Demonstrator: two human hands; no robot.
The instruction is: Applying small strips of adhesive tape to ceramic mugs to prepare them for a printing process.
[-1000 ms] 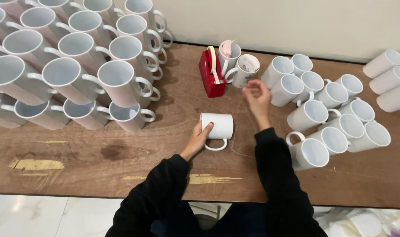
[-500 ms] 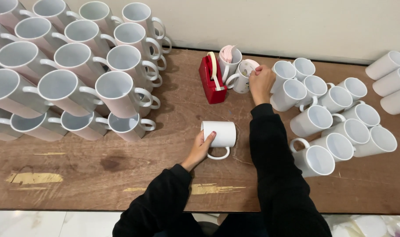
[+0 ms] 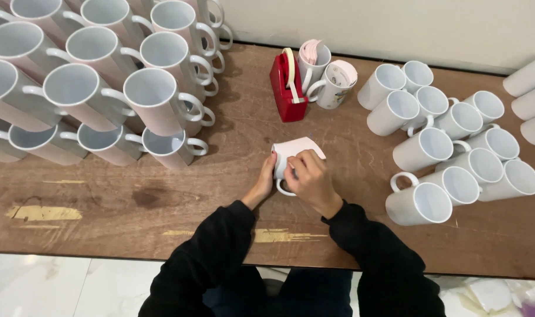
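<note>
A white mug [image 3: 282, 159] lies on its side on the wooden table [image 3: 162, 205], handle toward me. My left hand [image 3: 263, 183] holds its left end. My right hand [image 3: 311, 179] presses a pale pink sheet [image 3: 305, 145] onto the mug's side. A red tape dispenser [image 3: 286, 87] stands just beyond, next to a mug of rolled pink sheets [image 3: 311, 57] and a mug wrapped in a printed sheet [image 3: 336, 84].
A stacked bank of white mugs [image 3: 91, 88] lies on its side at the left, openings facing me. Several loose white mugs [image 3: 449, 152] lie at the right, more [image 3: 529, 97] at the far right edge. A white wall runs behind the table.
My right hand came back from the mug of sheets by the dispenser with a pink sheet and laid it on the mug. The left hand kept hold of the mug.
</note>
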